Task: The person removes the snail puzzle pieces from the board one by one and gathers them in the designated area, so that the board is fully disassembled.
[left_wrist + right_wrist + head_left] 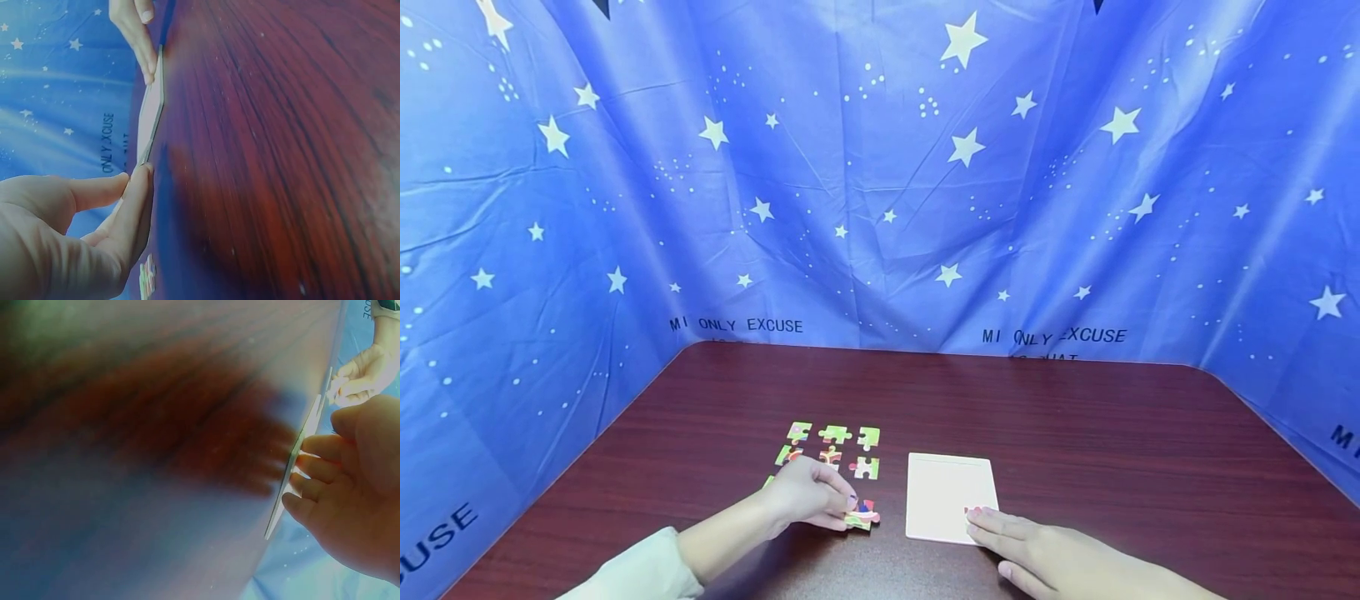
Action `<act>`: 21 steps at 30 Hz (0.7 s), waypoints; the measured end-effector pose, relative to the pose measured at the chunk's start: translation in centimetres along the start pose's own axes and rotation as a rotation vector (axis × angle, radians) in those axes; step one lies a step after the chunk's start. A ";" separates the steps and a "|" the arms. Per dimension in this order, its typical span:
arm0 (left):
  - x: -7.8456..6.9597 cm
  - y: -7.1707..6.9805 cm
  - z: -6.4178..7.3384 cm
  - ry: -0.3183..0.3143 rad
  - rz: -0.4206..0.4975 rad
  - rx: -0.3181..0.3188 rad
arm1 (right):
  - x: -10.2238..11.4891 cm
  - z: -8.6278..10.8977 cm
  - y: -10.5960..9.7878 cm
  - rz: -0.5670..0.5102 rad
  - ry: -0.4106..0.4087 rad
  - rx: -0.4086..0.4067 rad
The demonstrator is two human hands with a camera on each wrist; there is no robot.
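My left hand (808, 493) pinches a jigsaw puzzle piece (865, 518) between thumb and fingers, low over the table, left of a pale square board (940, 496). The piece shows green, pink, red and blue. Straight fingers of my right hand (1041, 546) rest on the board's near right corner. A small reddish bit of puzzle piece (967, 510) peeks out by those fingertips; the rest of it is covered. In the right wrist view, the right fingertips touch the edge-on board (280, 494). Behind the left hand lie several loose puzzle pieces (835, 434), some partly hidden by it.
The dark red wood-grain table (1075, 433) spreads around the board and pieces. A blue star-printed cloth (880, 167) hangs along the back and both sides of the table. Another loose piece (866, 468) lies between the left hand and the board.
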State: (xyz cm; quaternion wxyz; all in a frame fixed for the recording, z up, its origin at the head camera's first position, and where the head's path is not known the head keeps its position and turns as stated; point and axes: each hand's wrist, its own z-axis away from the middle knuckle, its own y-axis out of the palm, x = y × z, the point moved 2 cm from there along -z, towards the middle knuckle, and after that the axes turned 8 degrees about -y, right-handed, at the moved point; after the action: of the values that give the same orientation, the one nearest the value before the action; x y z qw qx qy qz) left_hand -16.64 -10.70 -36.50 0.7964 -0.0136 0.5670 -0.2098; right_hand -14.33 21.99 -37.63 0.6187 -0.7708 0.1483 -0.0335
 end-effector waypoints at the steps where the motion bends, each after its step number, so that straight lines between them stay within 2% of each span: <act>1: 0.1 -0.2 0.1 0.001 -0.009 -0.014 | 0.0 0.0 0.0 0.000 0.001 -0.002; 10: 0.5 -1.5 0.8 0.022 -0.038 -0.145 | 0.0 0.0 0.1 0.057 -0.010 -0.058; 17: 0.4 -1.9 1.2 0.068 -0.087 -0.219 | -0.1 0.0 -0.1 -0.013 0.035 -0.004; 21: 0.4 -2.3 1.2 0.096 -0.145 -0.254 | 0.0 0.0 -0.1 0.013 0.024 -0.021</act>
State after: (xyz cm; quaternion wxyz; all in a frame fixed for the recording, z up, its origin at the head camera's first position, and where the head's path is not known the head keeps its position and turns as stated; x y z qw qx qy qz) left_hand -16.19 -13.14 -35.83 0.7430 -0.1453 0.6240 -0.1936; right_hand -14.29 21.99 -37.49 0.6091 -0.7757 0.1611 -0.0373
